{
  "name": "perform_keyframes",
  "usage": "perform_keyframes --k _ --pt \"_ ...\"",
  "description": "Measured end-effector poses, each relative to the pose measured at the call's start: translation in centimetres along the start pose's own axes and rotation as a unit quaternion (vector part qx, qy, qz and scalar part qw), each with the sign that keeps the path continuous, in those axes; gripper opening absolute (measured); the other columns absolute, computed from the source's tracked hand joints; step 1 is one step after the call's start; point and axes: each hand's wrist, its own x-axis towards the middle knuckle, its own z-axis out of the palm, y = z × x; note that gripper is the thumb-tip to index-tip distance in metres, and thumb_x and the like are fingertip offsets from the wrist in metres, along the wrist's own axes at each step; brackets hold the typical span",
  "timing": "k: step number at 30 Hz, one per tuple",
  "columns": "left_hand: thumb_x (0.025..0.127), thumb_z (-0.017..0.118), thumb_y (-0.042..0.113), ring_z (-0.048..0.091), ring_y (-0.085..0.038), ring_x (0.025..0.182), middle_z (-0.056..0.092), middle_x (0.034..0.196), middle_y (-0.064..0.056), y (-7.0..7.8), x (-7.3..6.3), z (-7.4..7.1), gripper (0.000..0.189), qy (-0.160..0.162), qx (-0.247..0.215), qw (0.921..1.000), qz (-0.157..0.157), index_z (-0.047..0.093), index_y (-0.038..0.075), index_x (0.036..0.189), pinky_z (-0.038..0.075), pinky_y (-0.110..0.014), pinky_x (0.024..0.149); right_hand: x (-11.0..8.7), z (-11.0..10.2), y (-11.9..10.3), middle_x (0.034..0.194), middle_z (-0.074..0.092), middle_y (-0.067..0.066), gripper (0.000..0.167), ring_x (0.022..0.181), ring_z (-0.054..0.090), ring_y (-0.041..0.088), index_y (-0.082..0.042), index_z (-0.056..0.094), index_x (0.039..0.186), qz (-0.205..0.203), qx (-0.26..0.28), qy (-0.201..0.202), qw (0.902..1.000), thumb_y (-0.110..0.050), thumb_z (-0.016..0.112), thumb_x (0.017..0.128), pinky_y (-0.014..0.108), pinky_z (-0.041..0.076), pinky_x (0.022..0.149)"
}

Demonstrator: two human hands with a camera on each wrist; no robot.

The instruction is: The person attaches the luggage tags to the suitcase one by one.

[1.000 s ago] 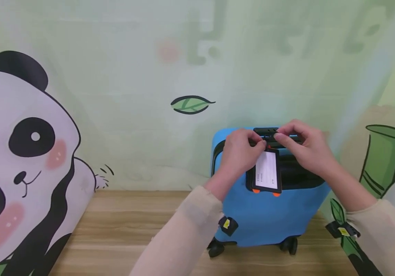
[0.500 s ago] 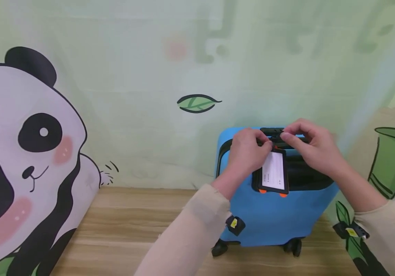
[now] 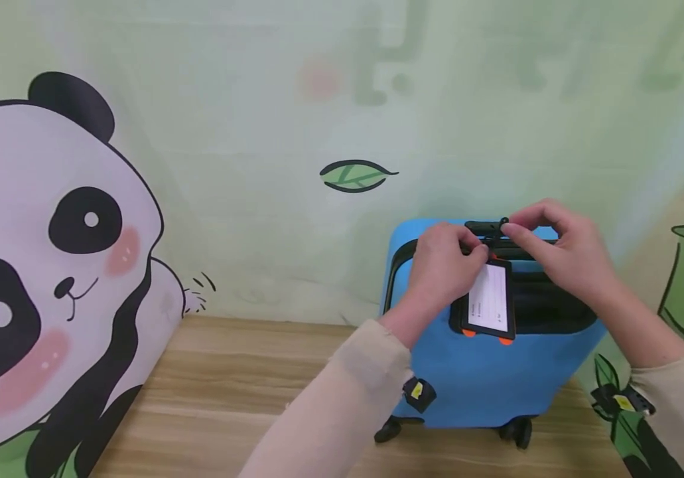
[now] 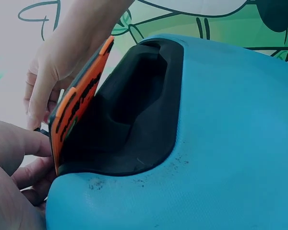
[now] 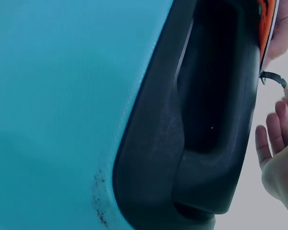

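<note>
A blue suitcase [image 3: 485, 382] stands upright, with a black handle recess in its upper part. Against it hangs a luggage tag [image 3: 489, 299], a white card in a black frame; its orange back [image 4: 81, 96] shows in the left wrist view. My left hand [image 3: 446, 262] pinches the tag's top end between thumb and index finger. Between right thumb and index finger, my right hand [image 3: 574, 249] holds the tag's black strap [image 5: 274, 77] near the suitcase's top handle [image 3: 480, 228]. The strap curves between both hands. Its path around the handle is partly hidden by fingers.
The suitcase rests on black wheels [image 3: 516, 431] on a wood-patterned floor [image 3: 246, 378]. Behind it is a pale green wall [image 3: 228, 99] with a printed leaf and bamboo. A large panda figure [image 3: 79, 265] fills the left side.
The head view has shifted, so everything sits farther right in the picture. The strap's tip now shows above my right fingertips. My left hand keeps its pinch at the luggage tag.
</note>
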Motion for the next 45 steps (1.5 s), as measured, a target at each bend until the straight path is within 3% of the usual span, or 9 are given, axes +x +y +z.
perform_keyframes --k 4,9,11,19,28,33,36,40,45 --pt "0.103 0.074 0.026 0.054 -0.009 0.095 0.069 0.109 0.001 -0.1 -0.1 0.3 0.015 0.006 0.01 0.9999 0.01 0.081 0.013 0.102 0.048 -0.016 0.063 0.1 0.1 0.0 0.096 0.068 -0.026 0.018 0.09 0.058 -0.011 0.0 0.074 0.108 -0.019 -0.04 0.033 0.9985 -0.005 0.083 0.093 0.012 0.043 0.082" --pt "0.103 0.074 0.027 0.056 -0.011 0.101 0.071 0.112 0.001 -0.5 -0.1 0.4 0.016 0.016 0.022 0.9993 0.025 0.083 0.014 0.104 0.048 -0.017 0.073 0.1 0.4 -0.2 0.097 0.078 0.011 0.023 0.095 0.056 -0.019 0.002 0.079 0.105 -0.084 -0.071 0.043 0.993 0.007 0.087 0.084 0.008 0.043 0.083" --pt "0.103 0.074 0.026 0.056 -0.011 0.102 0.071 0.112 0.001 -0.6 -0.1 0.5 0.015 0.018 0.022 0.9992 0.028 0.083 0.014 0.105 0.048 -0.018 0.074 0.1 0.4 -0.2 0.098 0.078 0.019 0.027 0.097 0.055 -0.021 0.003 0.08 0.106 -0.106 -0.073 0.04 0.9909 0.011 0.086 0.081 0.007 0.043 0.084" --pt "0.103 0.074 0.025 0.056 -0.012 0.102 0.071 0.111 0.001 -0.8 0.0 0.6 0.014 0.023 0.019 0.9989 0.037 0.083 0.014 0.104 0.048 -0.019 0.074 0.1 0.5 -0.2 0.097 0.079 0.018 0.036 0.1 0.056 -0.021 0.002 0.081 0.112 -0.143 -0.069 0.029 0.9869 0.012 0.087 0.077 0.006 0.044 0.084" --pt "0.102 0.074 0.025 0.057 -0.013 0.105 0.071 0.111 0.001 -0.8 0.0 0.8 0.015 0.033 0.024 0.9985 0.038 0.084 0.014 0.102 0.049 -0.021 0.078 -0.5 0.6 -0.1 0.092 0.079 0.013 0.032 0.091 0.055 -0.017 0.0 0.082 0.106 -0.134 -0.087 0.022 0.987 0.01 0.089 0.077 0.011 0.044 0.074" --pt "0.103 0.074 0.025 0.058 -0.014 0.107 0.071 0.111 0.001 -0.8 0.0 0.8 0.015 0.035 0.023 0.9983 0.04 0.084 0.013 0.103 0.05 -0.023 0.081 -0.9 0.7 0.0 0.093 0.078 0.012 0.03 0.091 0.055 -0.013 -0.001 0.081 0.105 -0.135 -0.083 0.014 0.9874 0.009 0.089 0.078 0.011 0.043 0.076" --pt "0.103 0.074 0.024 0.057 -0.014 0.108 0.071 0.111 0.001 -0.7 -0.1 0.8 0.015 0.035 0.022 0.9984 0.039 0.084 0.013 0.104 0.05 -0.022 0.081 -1.1 0.8 0.3 0.095 0.078 0.013 0.018 0.094 0.056 -0.011 -0.001 0.081 0.106 -0.143 -0.068 0.011 0.9874 -0.013 0.085 0.092 0.011 0.044 0.08" --pt "0.103 0.074 0.024 0.057 -0.014 0.108 0.071 0.112 0.001 -0.7 -0.1 0.9 0.015 0.036 0.022 0.9984 0.037 0.084 0.013 0.104 0.05 -0.021 0.079 -1.3 0.8 0.5 0.096 0.077 0.014 0.046 0.095 0.057 -0.008 -0.001 0.081 0.107 -0.157 -0.06 0.01 0.9857 -0.045 0.07 0.099 0.011 0.044 0.081" --pt "0.103 0.074 0.024 0.058 -0.014 0.107 0.071 0.111 0.002 -0.6 -0.1 1.0 0.014 0.041 0.029 0.9979 0.041 0.083 0.014 0.102 0.05 -0.021 0.079 -1.5 0.7 0.6 0.095 0.077 0.014 0.022 0.093 0.058 -0.005 0.001 0.08 0.107 -0.165 -0.077 0.008 0.9833 -0.002 0.087 0.086 0.014 0.046 0.08"
